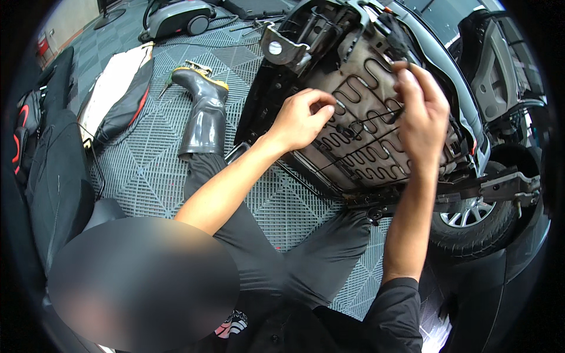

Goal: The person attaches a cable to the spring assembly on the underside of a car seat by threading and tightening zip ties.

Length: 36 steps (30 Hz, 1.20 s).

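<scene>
A car seat [353,126] lies tipped over in front of me, its underside facing up with zigzag wire springs [374,170] across a beige pad. My left hand [300,119] is over the left part of the springs, fingers curled and thumb close to the index finger. Whatever lies between those fingertips, if anything, is hidden. Farther right, my right hand [422,109] is raised by the seat's upper edge, thumb and index finger pinched together near dark material. What that pinch holds is too small to name. A metal bracket [285,50] sticks out at the seat's far left corner.
A black rubber boot [203,112] covers my left leg on the grey grid floor [147,182]. Behind it lies a white and black seat cover [115,94]. A grey vacuum cleaner [179,20] stands at the back. Black seats line the left; a wheel [471,220] is at right.
</scene>
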Each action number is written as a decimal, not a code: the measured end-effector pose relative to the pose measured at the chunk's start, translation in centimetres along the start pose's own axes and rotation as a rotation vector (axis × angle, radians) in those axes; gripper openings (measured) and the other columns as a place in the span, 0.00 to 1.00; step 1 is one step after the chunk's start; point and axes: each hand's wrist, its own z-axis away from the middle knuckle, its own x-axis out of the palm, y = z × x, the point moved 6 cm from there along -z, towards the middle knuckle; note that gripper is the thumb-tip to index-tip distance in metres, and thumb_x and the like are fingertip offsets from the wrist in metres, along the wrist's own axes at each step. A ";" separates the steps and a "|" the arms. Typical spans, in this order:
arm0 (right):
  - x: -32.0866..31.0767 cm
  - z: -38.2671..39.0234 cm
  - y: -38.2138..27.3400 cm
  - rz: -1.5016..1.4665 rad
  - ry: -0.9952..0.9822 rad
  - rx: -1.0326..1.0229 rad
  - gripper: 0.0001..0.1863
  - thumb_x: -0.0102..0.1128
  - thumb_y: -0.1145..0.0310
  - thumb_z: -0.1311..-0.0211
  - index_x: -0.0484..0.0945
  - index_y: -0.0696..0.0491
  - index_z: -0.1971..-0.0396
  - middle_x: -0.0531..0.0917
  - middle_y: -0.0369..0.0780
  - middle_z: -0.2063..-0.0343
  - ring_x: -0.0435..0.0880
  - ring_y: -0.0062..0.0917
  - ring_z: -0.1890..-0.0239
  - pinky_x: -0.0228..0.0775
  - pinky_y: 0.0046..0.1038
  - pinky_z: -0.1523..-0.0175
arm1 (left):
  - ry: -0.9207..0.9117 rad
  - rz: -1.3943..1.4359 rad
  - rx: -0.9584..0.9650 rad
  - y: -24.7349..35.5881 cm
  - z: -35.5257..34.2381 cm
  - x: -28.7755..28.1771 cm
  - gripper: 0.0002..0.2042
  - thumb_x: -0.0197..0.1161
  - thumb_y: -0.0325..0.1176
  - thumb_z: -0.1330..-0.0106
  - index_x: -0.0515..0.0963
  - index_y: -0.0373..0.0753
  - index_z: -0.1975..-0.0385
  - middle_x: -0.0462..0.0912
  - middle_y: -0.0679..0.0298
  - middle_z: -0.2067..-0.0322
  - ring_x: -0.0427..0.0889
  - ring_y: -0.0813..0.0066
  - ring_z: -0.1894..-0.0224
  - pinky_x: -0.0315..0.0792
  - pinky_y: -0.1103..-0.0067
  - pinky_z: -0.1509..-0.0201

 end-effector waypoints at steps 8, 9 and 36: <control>-1.8 -2.1 1.9 0.373 -0.252 0.012 0.12 0.62 0.73 0.37 0.85 0.59 0.55 0.81 0.39 0.72 0.78 0.20 0.71 0.71 0.23 0.60 | 0.278 -0.024 0.233 3.1 -2.4 1.4 0.15 0.65 0.30 0.36 0.81 0.36 0.50 0.79 0.59 0.53 0.81 0.73 0.55 0.76 0.79 0.54; -2.0 -2.2 1.8 0.410 -0.172 -0.023 0.11 0.63 0.72 0.37 0.85 0.59 0.56 0.82 0.39 0.73 0.78 0.20 0.72 0.72 0.23 0.61 | 0.326 -0.084 0.285 3.4 -2.6 1.6 0.15 0.65 0.31 0.36 0.81 0.36 0.50 0.79 0.59 0.54 0.81 0.72 0.56 0.77 0.79 0.55; 3.0 -0.6 3.8 0.655 -0.284 0.167 0.31 0.60 0.62 0.51 0.79 0.65 0.47 0.85 0.57 0.69 0.89 0.39 0.64 0.78 0.37 0.53 | 0.448 0.049 0.298 1.6 -4.0 1.6 0.12 0.70 0.27 0.46 0.84 0.33 0.62 0.83 0.59 0.66 0.84 0.75 0.69 0.80 0.79 0.62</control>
